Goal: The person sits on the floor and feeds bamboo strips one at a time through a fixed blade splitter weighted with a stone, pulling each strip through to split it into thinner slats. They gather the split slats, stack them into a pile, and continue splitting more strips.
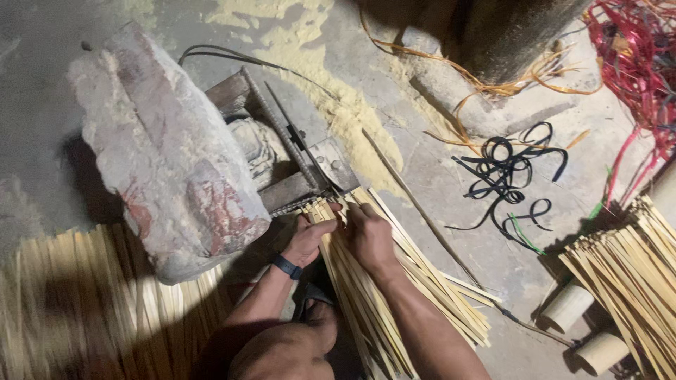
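Both hands grip a thick bundle of pale bamboo strips (408, 281) that runs from the middle of the view down to the right. My left hand (310, 236), with a dark band on the wrist, clasps the bundle's upper end from the left. My right hand (370, 236) presses on the same end from the right. The strip tips touch a metal blade (331, 165) fixed to a wooden frame (285, 190). A big reddish-grey stone (165, 151) rests on that frame.
Flat bamboo strips (84, 302) lie spread at lower left. Another strip pile (634, 267) and two short bamboo tubes (584, 327) sit at lower right. Black straps (507, 172) and red cords (634, 63) lie at upper right. Sawdust (331, 91) covers the floor beyond the blade.
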